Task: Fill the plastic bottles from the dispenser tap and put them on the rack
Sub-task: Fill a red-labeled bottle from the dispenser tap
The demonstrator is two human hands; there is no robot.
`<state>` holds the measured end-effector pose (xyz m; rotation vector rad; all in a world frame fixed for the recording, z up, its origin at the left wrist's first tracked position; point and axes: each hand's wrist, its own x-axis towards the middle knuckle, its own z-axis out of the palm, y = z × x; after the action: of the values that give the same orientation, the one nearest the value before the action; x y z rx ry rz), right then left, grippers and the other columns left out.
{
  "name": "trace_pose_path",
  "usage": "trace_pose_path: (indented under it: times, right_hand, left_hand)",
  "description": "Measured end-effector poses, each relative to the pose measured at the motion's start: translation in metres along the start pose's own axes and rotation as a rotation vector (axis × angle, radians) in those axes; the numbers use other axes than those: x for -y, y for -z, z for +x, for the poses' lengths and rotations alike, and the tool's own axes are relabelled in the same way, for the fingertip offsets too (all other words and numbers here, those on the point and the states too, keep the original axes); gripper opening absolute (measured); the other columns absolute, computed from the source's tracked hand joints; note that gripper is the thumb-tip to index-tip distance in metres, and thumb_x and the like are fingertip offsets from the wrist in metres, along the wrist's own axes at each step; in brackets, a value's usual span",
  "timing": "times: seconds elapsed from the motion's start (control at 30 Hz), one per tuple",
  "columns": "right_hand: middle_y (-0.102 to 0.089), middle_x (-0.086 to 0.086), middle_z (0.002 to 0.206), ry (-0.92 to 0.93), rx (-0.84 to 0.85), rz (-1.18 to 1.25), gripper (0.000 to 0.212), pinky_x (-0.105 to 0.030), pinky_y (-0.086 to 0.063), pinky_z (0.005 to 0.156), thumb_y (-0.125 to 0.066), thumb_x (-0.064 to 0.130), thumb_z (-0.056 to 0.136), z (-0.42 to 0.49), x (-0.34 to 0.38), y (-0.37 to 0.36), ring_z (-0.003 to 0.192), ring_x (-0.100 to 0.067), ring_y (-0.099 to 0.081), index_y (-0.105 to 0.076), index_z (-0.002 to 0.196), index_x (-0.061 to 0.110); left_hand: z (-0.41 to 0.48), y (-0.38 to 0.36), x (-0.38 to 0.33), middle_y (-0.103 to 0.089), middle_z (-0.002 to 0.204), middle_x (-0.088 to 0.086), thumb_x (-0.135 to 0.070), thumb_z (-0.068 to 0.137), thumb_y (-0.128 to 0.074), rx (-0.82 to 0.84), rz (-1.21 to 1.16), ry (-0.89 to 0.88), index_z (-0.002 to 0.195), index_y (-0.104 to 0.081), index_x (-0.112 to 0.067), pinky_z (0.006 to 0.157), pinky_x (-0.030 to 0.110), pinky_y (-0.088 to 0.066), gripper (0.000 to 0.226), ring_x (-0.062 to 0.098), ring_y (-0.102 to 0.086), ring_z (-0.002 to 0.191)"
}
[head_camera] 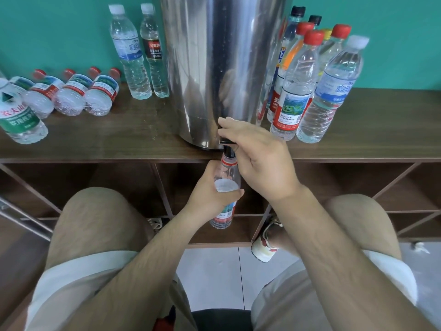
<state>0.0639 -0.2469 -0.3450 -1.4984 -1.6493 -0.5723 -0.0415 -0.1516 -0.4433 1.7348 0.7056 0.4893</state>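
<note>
A tall steel dispenser [214, 68] stands on the brown wooden rack top [143, 139]. Its black tap [228, 148] juts over the front edge. My left hand [210, 194] grips a clear plastic bottle [226, 177] with a red neck ring, held upright with its mouth right under the spout. Water shows inside the bottle near its shoulder. My right hand [257, 158] sits on the tap, fingers curled over its handle; the handle itself is mostly hidden.
Several bottles lie on their sides at the left [71, 96]. Two upright bottles [138, 51] stand left of the dispenser, and a cluster of capped bottles [310, 80] stands at its right. Open rack compartments [334, 187] lie below; my knees flank the bottle.
</note>
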Motion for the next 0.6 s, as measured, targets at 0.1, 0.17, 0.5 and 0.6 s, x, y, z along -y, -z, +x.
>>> trace_pose_path:
  times: [0.1, 0.17, 0.5, 0.6]
  right_hand:
    - [-0.062, -0.021, 0.142, 0.058, 0.001, 0.042, 0.036, -0.046, -0.048, 0.114, -0.052, -0.015, 0.095, -0.015, -0.002, -0.006, 0.139, -0.037, -0.055, -0.070, 0.125, -0.006]
    - [-0.056, -0.017, 0.150, 0.006, -0.006, 0.078, 0.037, -0.045, -0.044, 0.117, -0.061, -0.002, 0.100, -0.026, -0.004, -0.007, 0.145, -0.031, -0.050, -0.063, 0.136, -0.004]
    - [-0.068, 0.015, 0.101, -0.570, 0.282, 0.322, 0.023, -0.015, -0.047, 0.074, -0.075, 0.041, 0.091, -0.044, -0.021, -0.021, 0.097, -0.006, -0.065, -0.071, 0.109, 0.028]
    - [-0.071, 0.016, 0.092, -0.607, 0.275, 0.373, 0.014, -0.010, -0.044, 0.069, -0.076, 0.042, 0.090, -0.042, -0.022, -0.024, 0.090, -0.004, -0.067, -0.073, 0.101, 0.034]
  left_hand:
    - [-0.003, 0.001, -0.003, -0.063, 0.130, -0.012, -0.022, 0.078, -0.090, 0.023, -0.044, -0.040, 0.139, -0.047, -0.031, 0.105, 0.040, -0.053, 0.076, 0.010, -0.061, 0.123]
    - [-0.004, 0.003, -0.005, -0.064, 0.130, -0.014, -0.019, 0.078, -0.089, 0.037, -0.071, -0.067, 0.139, -0.047, -0.030, 0.101, 0.034, -0.053, 0.075, 0.005, -0.061, 0.123]
    - [-0.002, 0.005, 0.000, -0.070, 0.114, -0.015, -0.010, 0.079, -0.086, 0.050, -0.099, -0.045, 0.129, -0.049, -0.032, 0.078, 0.017, -0.055, 0.067, -0.002, -0.068, 0.107]
    - [-0.001, 0.004, 0.003, -0.069, 0.113, -0.015, -0.012, 0.078, -0.087, 0.045, -0.084, -0.036, 0.129, -0.048, -0.033, 0.078, 0.017, -0.056, 0.067, -0.001, -0.068, 0.107]
